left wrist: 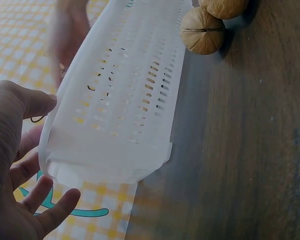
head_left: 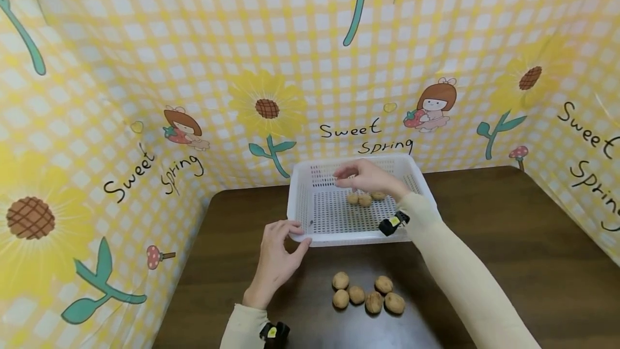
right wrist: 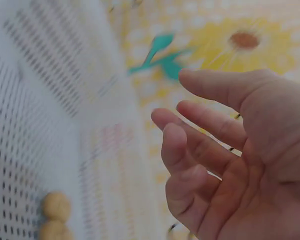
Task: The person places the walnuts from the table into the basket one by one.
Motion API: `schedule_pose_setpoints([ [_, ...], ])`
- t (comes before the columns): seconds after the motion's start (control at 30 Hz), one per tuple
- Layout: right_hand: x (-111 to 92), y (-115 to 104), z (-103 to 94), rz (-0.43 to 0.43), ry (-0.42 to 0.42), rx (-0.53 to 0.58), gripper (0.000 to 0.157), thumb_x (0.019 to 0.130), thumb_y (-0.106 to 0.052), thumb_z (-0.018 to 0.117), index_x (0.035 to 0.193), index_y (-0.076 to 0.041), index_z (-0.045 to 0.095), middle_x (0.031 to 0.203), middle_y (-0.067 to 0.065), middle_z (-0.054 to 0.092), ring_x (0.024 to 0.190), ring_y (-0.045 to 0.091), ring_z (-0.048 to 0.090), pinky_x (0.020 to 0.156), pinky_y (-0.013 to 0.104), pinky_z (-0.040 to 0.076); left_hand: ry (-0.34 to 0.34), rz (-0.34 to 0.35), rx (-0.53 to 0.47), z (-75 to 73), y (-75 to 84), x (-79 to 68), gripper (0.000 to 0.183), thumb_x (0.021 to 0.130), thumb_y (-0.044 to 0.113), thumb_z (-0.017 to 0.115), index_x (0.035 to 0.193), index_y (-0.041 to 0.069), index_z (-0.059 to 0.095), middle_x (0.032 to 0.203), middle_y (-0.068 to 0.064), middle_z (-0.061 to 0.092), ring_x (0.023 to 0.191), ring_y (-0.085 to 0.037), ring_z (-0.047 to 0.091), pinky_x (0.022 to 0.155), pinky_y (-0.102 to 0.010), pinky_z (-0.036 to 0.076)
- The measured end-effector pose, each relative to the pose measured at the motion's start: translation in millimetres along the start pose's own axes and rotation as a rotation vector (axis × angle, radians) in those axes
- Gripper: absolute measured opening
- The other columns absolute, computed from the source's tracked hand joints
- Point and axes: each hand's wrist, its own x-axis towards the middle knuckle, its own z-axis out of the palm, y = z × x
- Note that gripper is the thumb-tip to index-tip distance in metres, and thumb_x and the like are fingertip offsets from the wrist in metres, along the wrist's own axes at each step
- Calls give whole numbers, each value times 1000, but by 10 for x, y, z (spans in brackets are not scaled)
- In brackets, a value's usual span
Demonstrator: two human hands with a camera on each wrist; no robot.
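Observation:
A white perforated plastic basket (head_left: 339, 240) stands on the table, and three walnuts (head_left: 365, 200) show inside it. At its near left corner my left hand (head_left: 278, 255) holds the rim, with the thumb and fingers on either side of it. My right hand (head_left: 368, 176) is above the basket, fingers loosely bent; in the right wrist view the hand (right wrist: 225, 155) has nothing in it. Several more walnuts (head_left: 357, 294) lie on the table in front of the basket. From the left wrist, the basket's side (left wrist: 105, 155) and some table walnuts (left wrist: 202, 31) are visible.
The dark wooden table (head_left: 242, 220) carries the basket and the loose walnuts. A yellow-and-white checked cloth (head_left: 194, 42) printed with sunflowers surrounds the table's back and sides, close behind the basket.

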Motion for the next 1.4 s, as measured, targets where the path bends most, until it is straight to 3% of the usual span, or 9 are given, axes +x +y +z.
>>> schedule_pose_setpoints([
  [0.13, -382, -134, 28, -115, -24, 14, 35, 101, -31, 74, 132, -14, 73, 126, 6, 77, 95, 22, 72, 80, 33, 58, 1, -8, -7, 19, 3, 8, 16, 87, 17, 88, 97, 13, 76, 121, -4, 76, 118, -28, 56, 94, -44, 46],
  [0.27, -835, -90, 146, -232, -19, 43, 26, 99, -23, 77, 123, -16, 77, 118, 5, 78, 76, 16, 65, 67, 27, 52, -8, 3, -14, 28, -1, 20, 17, 87, 17, 88, 97, 13, 76, 120, -6, 76, 118, -29, 56, 95, -43, 46],
  [0.47, -1291, 176, 432, -255, -77, 120, 21, 98, -20, 78, 118, -17, 78, 111, 7, 79, 64, 2, 56, 59, 22, 48, -1, -7, -24, -10, -2, 27, 17, 86, 16, 89, 97, 11, 76, 120, -9, 76, 117, -28, 55, 92, -41, 46],
  [0.73, -1447, 837, 698, -132, -148, 254, 32, 98, -17, 77, 124, 2, 73, 116, 23, 77, 63, 1, 56, 59, 23, 50, -4, 6, -9, 17, -21, 35, 17, 87, 18, 88, 97, 12, 76, 121, -7, 76, 117, -28, 56, 92, -41, 46],
  [0.93, -1520, 1158, 747, -24, -277, 391, 43, 98, -13, 76, 136, 4, 67, 128, 24, 74, 61, 0, 54, 59, 19, 49, -16, -6, -5, 22, -19, -15, 16, 88, 20, 87, 98, 14, 75, 121, -5, 75, 117, -28, 56, 93, -40, 47],
  [1.03, -1556, 1216, 764, -17, -327, 416, 47, 98, -14, 76, 140, 3, 65, 131, 23, 73, 58, -1, 50, 54, 18, 44, -29, -16, -9, 18, -11, -42, 16, 89, 21, 87, 97, 15, 75, 123, -5, 75, 118, -27, 55, 92, -40, 48],
  [1.3, -1540, 1192, 749, -29, -314, 349, 47, 96, -15, 78, 139, 1, 67, 131, 19, 73, 58, -1, 54, 50, 18, 43, -32, -40, -10, 8, 0, -6, 16, 90, 22, 86, 99, 14, 75, 125, -3, 74, 120, -25, 54, 94, -39, 48],
  [1.4, -1534, 1159, 744, -17, -297, 340, 43, 96, -14, 78, 135, 1, 69, 116, 16, 78, 58, 1, 56, 51, 19, 45, -35, -47, -3, 8, 6, 11, 16, 90, 22, 86, 99, 14, 75, 125, -2, 74, 120, -25, 54, 94, -39, 48],
])
